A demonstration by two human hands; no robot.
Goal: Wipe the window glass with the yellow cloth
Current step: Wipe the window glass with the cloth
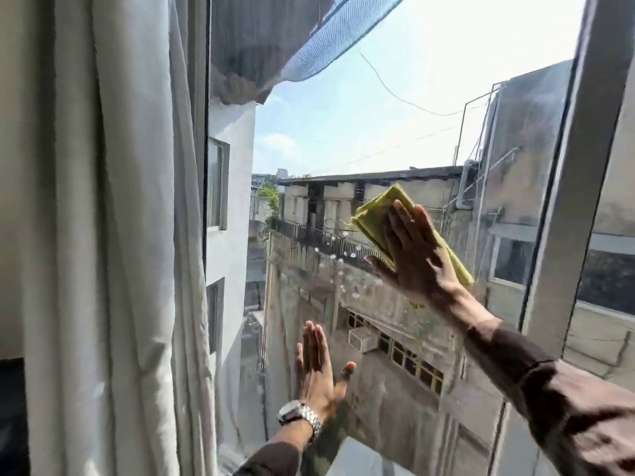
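Right hand (414, 255) flat, pressing yellow cloth (374, 221) on glass (343, 132).

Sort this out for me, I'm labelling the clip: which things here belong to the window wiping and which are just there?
Part of the job: yellow cloth, right hand pressing it flat, window glass, left hand open against the pane.

Just there: white curtain, wristwatch, window frame.
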